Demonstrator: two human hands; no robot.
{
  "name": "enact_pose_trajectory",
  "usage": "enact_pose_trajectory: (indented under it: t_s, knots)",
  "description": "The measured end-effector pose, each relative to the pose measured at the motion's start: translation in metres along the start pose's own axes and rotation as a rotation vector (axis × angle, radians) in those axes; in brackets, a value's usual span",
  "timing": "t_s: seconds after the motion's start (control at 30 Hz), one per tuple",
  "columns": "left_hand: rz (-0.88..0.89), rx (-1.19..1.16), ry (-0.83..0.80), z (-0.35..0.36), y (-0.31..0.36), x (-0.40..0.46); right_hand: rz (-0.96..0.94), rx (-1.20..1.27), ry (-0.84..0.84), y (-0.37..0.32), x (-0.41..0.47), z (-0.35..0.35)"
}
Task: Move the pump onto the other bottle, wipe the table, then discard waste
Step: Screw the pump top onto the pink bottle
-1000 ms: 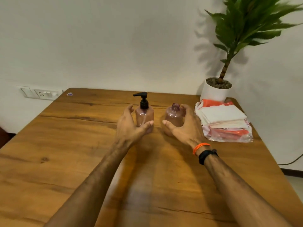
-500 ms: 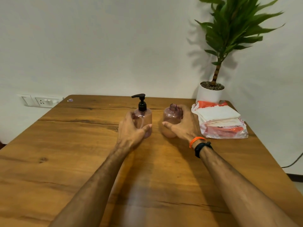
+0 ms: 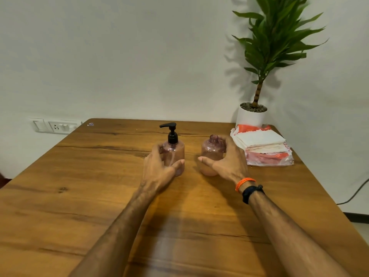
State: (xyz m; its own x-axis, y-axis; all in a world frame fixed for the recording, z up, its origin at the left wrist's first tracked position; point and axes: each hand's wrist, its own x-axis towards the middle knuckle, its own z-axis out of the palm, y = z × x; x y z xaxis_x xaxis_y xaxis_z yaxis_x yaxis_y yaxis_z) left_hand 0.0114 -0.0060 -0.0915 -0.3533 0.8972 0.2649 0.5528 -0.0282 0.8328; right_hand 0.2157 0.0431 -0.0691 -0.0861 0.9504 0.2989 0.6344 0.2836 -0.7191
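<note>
Two translucent pink bottles stand upright on the wooden table. The left bottle carries a black pump. My left hand grips this bottle, thumb across its front, fingers round its left side. The right bottle has a bare open neck. My right hand grips it from the right, thumb along its lower front. Both bottles rest on the table.
A plastic pack of white tissues lies just right of my right hand. Behind it, a potted plant in a white pot stands at the table's back right corner. A wall socket sits at the left, a black cable at the right.
Both hands have closed in from cupping beside the bottles to gripping them. The camera has tilted up a little; the bottles stay in place.
</note>
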Motion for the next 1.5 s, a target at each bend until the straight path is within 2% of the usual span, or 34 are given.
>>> enact_pose_trajectory:
  t_s: [0.1,0.23,0.33,0.47,0.63,0.8,1.0,1.5]
  knots:
    - [0.017,-0.005,0.007,0.001,-0.004,0.002,-0.062,0.006,0.079,-0.015,-0.003,-0.006]
    - [0.039,-0.031,0.023,-0.003,-0.013,0.004,-0.326,0.037,0.288,-0.048,-0.005,-0.013]
    - [0.039,-0.059,0.043,-0.008,-0.021,0.007,-0.419,0.07,0.27,-0.073,-0.003,-0.008]
    - [0.044,-0.115,0.043,-0.01,-0.031,0.011,-0.368,0.045,0.109,-0.087,0.005,0.021]
    - [0.051,-0.167,-0.025,-0.008,-0.046,0.012,-0.315,0.051,0.013,-0.088,0.018,0.058]
    - [0.053,-0.178,-0.064,-0.008,-0.058,0.018,-0.304,0.041,0.052,-0.089,0.026,0.077]
    - [0.05,-0.175,-0.062,-0.007,-0.063,0.024,-0.289,0.138,0.122,-0.088,0.035,0.087]
    - [0.12,-0.07,-0.079,-0.014,-0.062,0.03,-0.363,0.291,0.03,-0.081,0.048,0.083]
